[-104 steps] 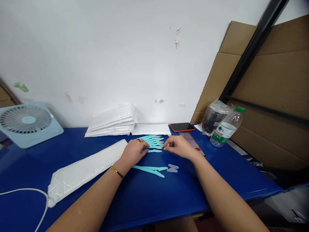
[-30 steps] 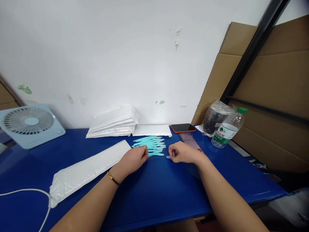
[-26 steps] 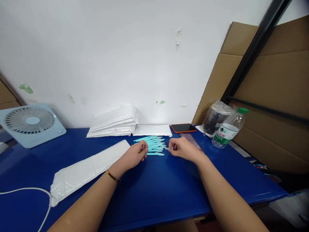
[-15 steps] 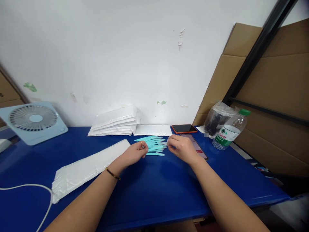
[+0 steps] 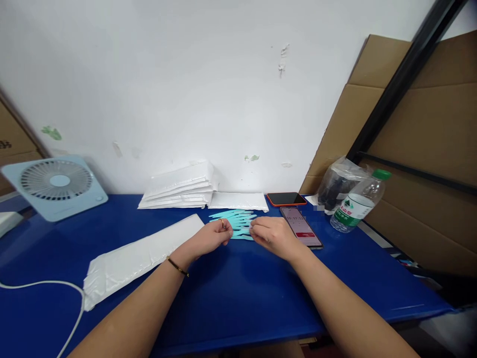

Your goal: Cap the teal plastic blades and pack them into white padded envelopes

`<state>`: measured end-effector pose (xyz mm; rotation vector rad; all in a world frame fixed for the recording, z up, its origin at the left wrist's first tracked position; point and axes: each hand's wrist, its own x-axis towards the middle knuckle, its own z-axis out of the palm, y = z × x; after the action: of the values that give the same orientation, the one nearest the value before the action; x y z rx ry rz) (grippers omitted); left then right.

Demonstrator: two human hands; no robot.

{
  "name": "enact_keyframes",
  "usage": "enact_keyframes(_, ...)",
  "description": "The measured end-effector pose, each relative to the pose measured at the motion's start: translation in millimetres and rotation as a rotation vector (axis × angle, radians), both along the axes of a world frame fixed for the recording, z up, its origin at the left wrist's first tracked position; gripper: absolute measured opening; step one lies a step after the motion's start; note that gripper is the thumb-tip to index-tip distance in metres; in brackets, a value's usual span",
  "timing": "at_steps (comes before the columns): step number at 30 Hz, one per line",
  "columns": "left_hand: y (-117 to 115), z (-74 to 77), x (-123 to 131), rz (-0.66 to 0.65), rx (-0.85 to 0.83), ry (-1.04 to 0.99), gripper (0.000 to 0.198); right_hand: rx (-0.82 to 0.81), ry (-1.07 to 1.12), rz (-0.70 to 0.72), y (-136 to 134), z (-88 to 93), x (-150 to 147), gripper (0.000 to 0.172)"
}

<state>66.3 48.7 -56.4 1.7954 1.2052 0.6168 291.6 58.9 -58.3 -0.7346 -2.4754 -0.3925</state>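
A loose pile of slim turquoise sticks with pale translucent ends, like eyebrow razors, lies on the blue table. My left hand, with a ring and a dark bracelet, is closed at the pile's left side, thumb and fingers pinched. My right hand is pinched shut at the right ends of the razors. Whatever either fingertip grip holds is hidden or too small to make out. Under and beside my left forearm, a long white padded packet lies at a slant.
Behind stand a stack of white packets and one flat white packet. To the right are an orange-edged phone, a lit phone, a bagged dark item and a water bottle. A blue fan and white cable are left.
My right hand has moved left and slightly down, closer to my left hand, uncovering more of the lit phone. My left hand has shifted slightly right. The view has turned a little.
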Motion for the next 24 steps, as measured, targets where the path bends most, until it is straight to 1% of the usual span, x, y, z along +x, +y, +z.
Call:
enact_keyframes(2, 0.7, -3.5, 1.9, -0.020, 0.099, 0.075, 0.024, -0.030, -0.004, -0.006, 2.4, -2.2, -0.8, 0.022)
enact_keyframes(5, 3.7, -9.5, 5.1, 0.036, 0.390, 0.287, 0.035, -0.139, -0.004, -0.071, 9.2, -5.5, 2.2, 0.020)
enact_keyframes(6, 5.8, -12.1, 5.6, 0.069, 0.488, 0.375, 0.044, -0.192, -0.009, -0.088, 11.6, -6.2, 3.9, 0.018)
enact_keyframes(7, 8.5, -15.1, 5.7, 0.100, 0.558, 0.461, 0.058, -0.253, -0.019, -0.093, 13.6, -6.6, 5.5, 0.017)
enact_keyframes(8, 11.7, -18.4, 5.4, 0.123, 0.587, 0.542, 0.075, -0.314, -0.027, -0.089, 15.1, -6.5, 6.9, 0.015)
enact_keyframes(9, 15.2, -21.6, 4.6, 0.137, 0.577, 0.611, 0.092, -0.369, -0.027, -0.083, 15.8, -5.9, 8.0, 0.014)
enact_keyframes(10, 18.9, -24.3, 3.6, 0.136, 0.540, 0.666, 0.103, -0.415, -0.015, -0.079, 15.9, -4.8, 8.8, 0.014)
enact_keyframes(11, 22.6, -26.3, 2.5, 0.125, 0.494, 0.702, 0.110, -0.449, 0.005, -0.079, 15.3, -3.5, 9.3, 0.017)
enact_keyframes(12, 26.1, -27.3, 1.7, 0.104, 0.453, 0.719, 0.113, -0.472, 0.030, -0.083, 14.5, -2.2, 9.5, 0.025)
enact_keyframes(14, 32.4, -25.7, 1.4, 0.053, 0.407, 0.720, 0.112, -0.501, 0.072, -0.107, 12.7, -0.6, 9.4, 0.049)
enact_keyframes(16, 37.9, -20.4, 4.2, 0.015, 0.392, 0.719, 0.107, -0.532, 0.069, -0.139, 12.5, -1.8, 9.4, 0.075)
enact_keyframes(18, 42.9, -14.0, 10.6, -0.002, 0.389, 0.732, 0.099, -0.571, 0.039, -0.178, 14.6, -6.0, 10.0, 0.093)
enact_keyframes(19, 44.9, -11.0, 15.1, -0.013, 0.391, 0.744, 0.094, -0.591, 0.023, -0.195, 16.3, -8.8, 10.6, 0.097)
enact_keyframes(21, 47.6, -6.4, 25.8, -0.056, 0.399, 0.769, 0.079, -0.626, 0.000, -0.224, 20.0, -14.2, 11.7, 0.101)
enact_keyframes(23, 47.6, -3.7, 37.2, -0.100, 0.404, 0.803, 0.066, -0.650, -0.014, -0.250, 22.9, -17.9, 12.3, 0.099)
enact_keyframes(24, 46.5, -3.1, 42.5, -0.111, 0.405, 0.819, 0.061, -0.655, -0.021, -0.259, 23.7, -18.7, 12.2, 0.096)
